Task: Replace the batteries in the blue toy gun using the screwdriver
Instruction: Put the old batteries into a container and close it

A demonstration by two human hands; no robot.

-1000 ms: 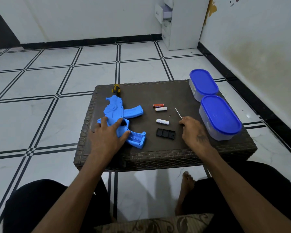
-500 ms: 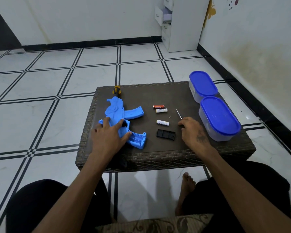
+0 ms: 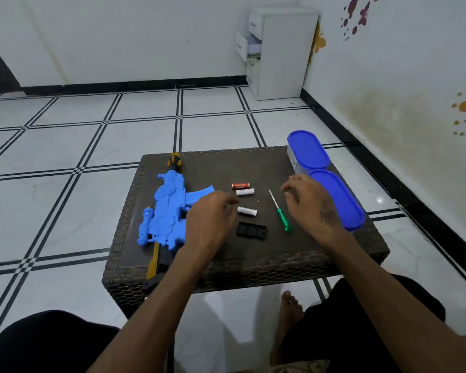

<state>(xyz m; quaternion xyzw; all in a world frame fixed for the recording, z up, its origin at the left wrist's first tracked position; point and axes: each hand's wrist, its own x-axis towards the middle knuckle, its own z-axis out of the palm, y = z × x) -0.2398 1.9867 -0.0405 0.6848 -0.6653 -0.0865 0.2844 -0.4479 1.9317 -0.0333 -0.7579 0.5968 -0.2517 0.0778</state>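
Compared with the earlier frames, the blue toy gun [image 3: 167, 211] is no longer covered by the left hand [image 3: 209, 220]; it is seen lying on the left part of the desk [image 3: 293, 259], muzzle toward the upper edge. The left hand is now raised over the middle of the desk, fingers loosely bent, nothing held. The right hand [image 3: 311, 204] is also lifted, fingers relaxed and empty, so the screwdriver [image 3: 279, 211] with green handle is now uncovered on the desk. Three batteries [image 3: 244, 189] and the black cover [image 3: 251, 230] are found between the hands, unmoved. Two blue-lidded containers [image 3: 334, 195] are placed at the right edge.
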